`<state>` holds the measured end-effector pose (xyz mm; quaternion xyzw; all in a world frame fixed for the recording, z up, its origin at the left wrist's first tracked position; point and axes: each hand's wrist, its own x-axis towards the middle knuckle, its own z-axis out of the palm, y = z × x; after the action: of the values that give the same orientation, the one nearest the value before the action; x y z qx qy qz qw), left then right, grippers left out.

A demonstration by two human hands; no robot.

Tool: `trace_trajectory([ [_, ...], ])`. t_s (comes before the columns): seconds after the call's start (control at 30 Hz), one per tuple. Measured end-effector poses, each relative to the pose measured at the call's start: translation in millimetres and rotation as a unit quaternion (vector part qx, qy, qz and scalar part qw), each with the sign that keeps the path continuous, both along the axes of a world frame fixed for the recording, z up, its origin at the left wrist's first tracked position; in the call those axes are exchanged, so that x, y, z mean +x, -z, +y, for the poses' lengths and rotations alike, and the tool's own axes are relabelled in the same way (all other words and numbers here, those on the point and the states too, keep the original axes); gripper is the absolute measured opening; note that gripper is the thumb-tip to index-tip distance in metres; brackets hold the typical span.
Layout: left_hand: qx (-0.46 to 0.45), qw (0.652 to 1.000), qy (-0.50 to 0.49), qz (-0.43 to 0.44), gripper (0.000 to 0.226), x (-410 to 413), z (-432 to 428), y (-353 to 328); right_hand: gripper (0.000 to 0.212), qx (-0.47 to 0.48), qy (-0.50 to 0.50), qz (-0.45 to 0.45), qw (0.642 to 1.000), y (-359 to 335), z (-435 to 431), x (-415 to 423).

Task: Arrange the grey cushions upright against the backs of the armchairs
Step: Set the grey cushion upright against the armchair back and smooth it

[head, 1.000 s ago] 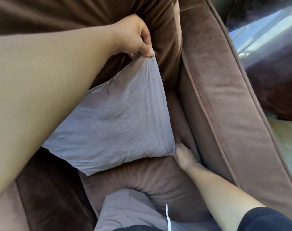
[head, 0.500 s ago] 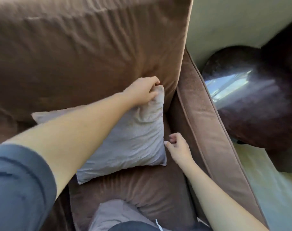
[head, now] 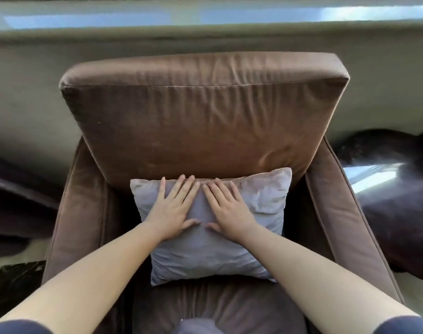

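Observation:
A grey cushion [head: 258, 206] stands upright on the seat of a brown armchair, leaning against its back cushion [head: 205, 121]. My left hand [head: 173, 209] lies flat on the grey cushion's upper middle, fingers spread. My right hand [head: 228, 209] lies flat beside it, also with spread fingers, thumbs nearly meeting. Both palms press on the fabric without gripping it. Another bit of grey fabric [head: 197, 326] shows at the bottom edge, over the seat's front.
The armchair's padded arms [head: 345, 218] flank the seat on both sides. A dark glossy piece of furniture [head: 393, 189] stands at the right, dark furniture [head: 17, 201] at the left. A wall and window ledge [head: 205, 18] run behind the chair.
My view has pulled back and centred on the armchair. My left hand let go of the cushion's top corner, and both hands now rest flat on the cushion's front, which stands upright.

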<state>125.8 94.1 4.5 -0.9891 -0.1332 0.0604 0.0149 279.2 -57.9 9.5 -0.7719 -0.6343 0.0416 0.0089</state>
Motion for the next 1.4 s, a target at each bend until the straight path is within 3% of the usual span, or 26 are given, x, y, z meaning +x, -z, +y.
trace_trajectory([
  [0.13,0.009,0.999,-0.031,0.027,0.117,-16.7,20.0,6.4,0.128,-0.064,0.053,-0.012,0.996,6.1,-0.6,21.3],
  [0.27,0.026,0.998,-0.042,0.029,0.119,-25.7,32.0,5.6,0.122,-0.060,0.064,-0.044,0.995,3.1,-21.4,54.0],
  [0.57,0.047,0.995,-0.082,0.014,0.123,-33.3,28.6,7.8,0.120,-0.083,0.208,-0.067,0.972,-15.4,-72.0,93.8],
  [0.77,0.003,0.995,-0.092,-0.040,0.126,-31.7,26.0,27.2,0.109,-0.099,0.188,-0.059,0.975,-28.7,-77.4,67.9],
  [0.9,-0.038,0.995,-0.092,-0.002,0.121,-31.0,27.1,18.4,0.106,-0.075,0.207,-0.048,0.974,-32.0,-72.8,40.7],
  [1.1,-0.092,0.991,-0.092,0.007,0.108,-29.1,17.2,-9.2,0.095,0.014,0.231,0.055,0.971,-44.9,-53.5,-2.7],
  [1.3,-0.101,0.991,-0.085,0.014,0.104,-46.2,-30.8,-31.4,0.087,0.019,0.197,0.077,0.977,-57.2,-84.7,-41.4],
  [1.4,-0.116,0.986,-0.115,-0.039,0.096,-62.4,-69.9,-43.4,0.076,0.049,0.190,0.102,0.975,-62.2,-120.3,-59.6],
])
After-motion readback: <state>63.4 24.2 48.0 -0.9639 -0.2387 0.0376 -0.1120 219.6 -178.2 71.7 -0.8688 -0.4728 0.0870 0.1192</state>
